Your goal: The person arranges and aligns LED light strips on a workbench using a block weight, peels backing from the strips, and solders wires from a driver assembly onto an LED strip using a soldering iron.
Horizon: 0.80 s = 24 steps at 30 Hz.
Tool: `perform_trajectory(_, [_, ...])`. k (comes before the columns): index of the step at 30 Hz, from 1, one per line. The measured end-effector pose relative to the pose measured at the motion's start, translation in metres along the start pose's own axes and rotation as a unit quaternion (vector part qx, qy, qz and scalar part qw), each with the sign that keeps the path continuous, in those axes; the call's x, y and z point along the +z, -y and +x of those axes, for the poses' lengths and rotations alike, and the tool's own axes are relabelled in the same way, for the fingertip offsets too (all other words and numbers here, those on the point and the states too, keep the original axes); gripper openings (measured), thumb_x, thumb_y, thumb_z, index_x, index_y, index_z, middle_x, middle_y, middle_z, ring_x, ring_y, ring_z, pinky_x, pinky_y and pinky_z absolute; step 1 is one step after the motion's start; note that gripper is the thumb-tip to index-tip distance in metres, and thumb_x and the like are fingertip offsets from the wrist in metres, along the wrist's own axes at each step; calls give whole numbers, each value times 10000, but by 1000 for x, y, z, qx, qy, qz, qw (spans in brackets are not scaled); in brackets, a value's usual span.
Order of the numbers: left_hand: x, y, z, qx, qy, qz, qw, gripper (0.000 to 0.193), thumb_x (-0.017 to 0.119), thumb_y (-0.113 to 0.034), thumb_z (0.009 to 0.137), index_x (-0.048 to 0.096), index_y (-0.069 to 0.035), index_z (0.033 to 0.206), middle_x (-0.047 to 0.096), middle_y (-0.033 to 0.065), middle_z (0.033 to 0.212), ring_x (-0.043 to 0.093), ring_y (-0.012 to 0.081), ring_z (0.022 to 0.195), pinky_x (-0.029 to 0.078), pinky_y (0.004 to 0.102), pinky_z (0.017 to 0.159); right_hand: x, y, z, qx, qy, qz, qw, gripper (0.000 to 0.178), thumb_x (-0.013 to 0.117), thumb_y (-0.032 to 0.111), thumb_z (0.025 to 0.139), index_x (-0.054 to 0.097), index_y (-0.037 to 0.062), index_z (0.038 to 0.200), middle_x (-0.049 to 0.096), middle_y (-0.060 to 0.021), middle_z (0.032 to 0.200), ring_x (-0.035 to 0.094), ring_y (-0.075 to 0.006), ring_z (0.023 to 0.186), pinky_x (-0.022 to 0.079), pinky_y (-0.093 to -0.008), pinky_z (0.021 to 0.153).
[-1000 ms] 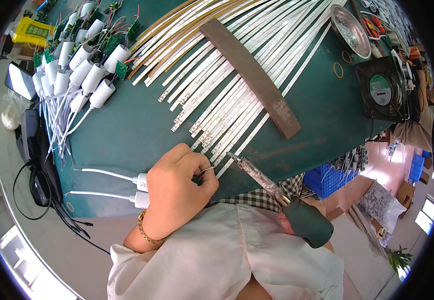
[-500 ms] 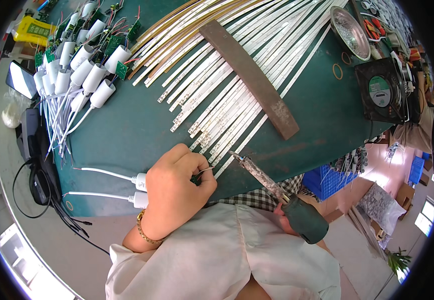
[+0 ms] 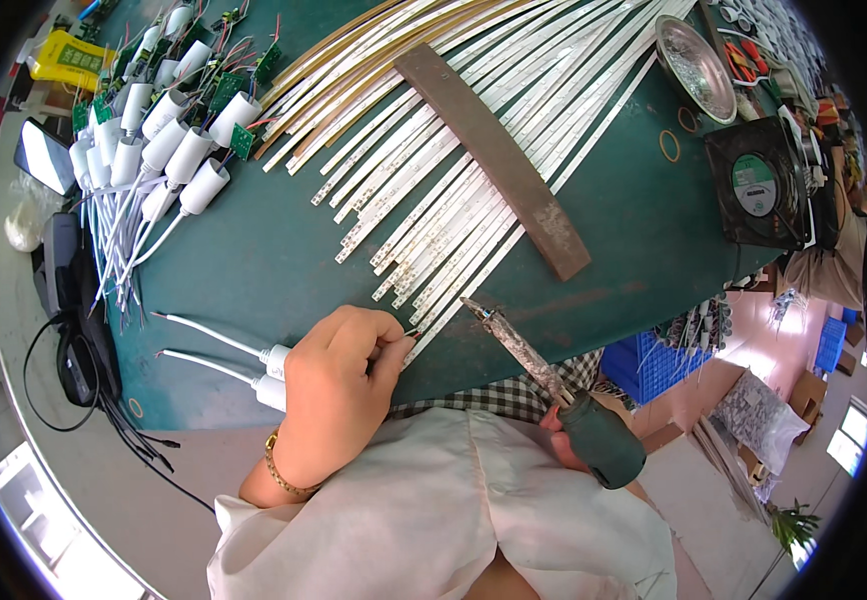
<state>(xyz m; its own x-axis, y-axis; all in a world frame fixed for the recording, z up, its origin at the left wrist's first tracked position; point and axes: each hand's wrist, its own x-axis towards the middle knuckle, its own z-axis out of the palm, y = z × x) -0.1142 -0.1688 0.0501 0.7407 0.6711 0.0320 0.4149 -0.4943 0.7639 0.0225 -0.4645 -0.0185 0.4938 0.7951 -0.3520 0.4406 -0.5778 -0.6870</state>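
My left hand [image 3: 339, 385] is closed in a pinch at the near ends of the LED strips [image 3: 434, 285]. Short thin wires [image 3: 414, 333] stick out from its fingertips; what else lies inside the fingers is hidden. Two white end caps [image 3: 272, 392] with white cables [image 3: 216, 335] show beside that hand, partly covered by it. My right hand [image 3: 559, 432], mostly hidden behind the handle, grips a soldering iron [image 3: 599, 440] with a dark green handle. Its tip points up and left, to the right of the nearest strip end and apart from the left fingers.
A brown bar [image 3: 494, 160] lies across the strips. White caps with circuit boards and cables [image 3: 169, 150] are heaped at far left. A metal dish [image 3: 699, 70] and black fan [image 3: 754, 185] stand at right. A blue crate [image 3: 644, 365] sits beyond the table edge.
My left hand has shifted slightly left and down, with the fingertips now at the strip ends. The white cables moved with it, their free ends rising. The soldering iron moved slightly left.
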Motion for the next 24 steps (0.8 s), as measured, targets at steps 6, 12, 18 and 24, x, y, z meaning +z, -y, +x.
perform_trajectory(6, [7, 3, -2, 50, -16, 17, 999, 159, 745, 71, 734, 652, -14, 831, 622, 83, 769, 604, 218, 633, 491, 306, 574, -8, 12, 5, -14, 7, -24, 1000, 259, 824, 314, 608, 685, 156, 759, 654, -59, 709, 643, -299, 639, 521, -401, 587])
perform_trajectory(12, [13, 1, -1, 55, -42, 45, 997, 150, 722, 89, 709, 642, -12, 786, 608, 73, 750, 590, 169, 613, 489, 264, 571, -4, 9, 4, -69, -25, 40, 997, 258, 832, 308, 619, 697, 151, 771, 661, -59, 709, 652, -297, 648, 528, -378, 593])
perform_trajectory(18, [14, 0, -1, 41, -43, 56, 997, 160, 714, 88, 692, 616, -25, 749, 587, 61, 725, 571, 162, 599, 472, 264, 555, -37, 34, 20, -41, 162, 15, 986, 207, 822, 102, 789, 691, -5, 909, 717, -142, 854, 708, -242, 760, 578, -345, 681])
perform_trajectory(24, [13, 1, 2, 56, -39, 48, 997, 172, 714, 88, 674, 607, -31, 739, 575, 55, 710, 560, 167, 596, 461, 268, 546, -11, -10, 3, -224, 1, 112, 968, 219, 835, 32, 712, 730, 43, 904, 719, -106, 797, 697, -259, 682, 574, -365, 595])
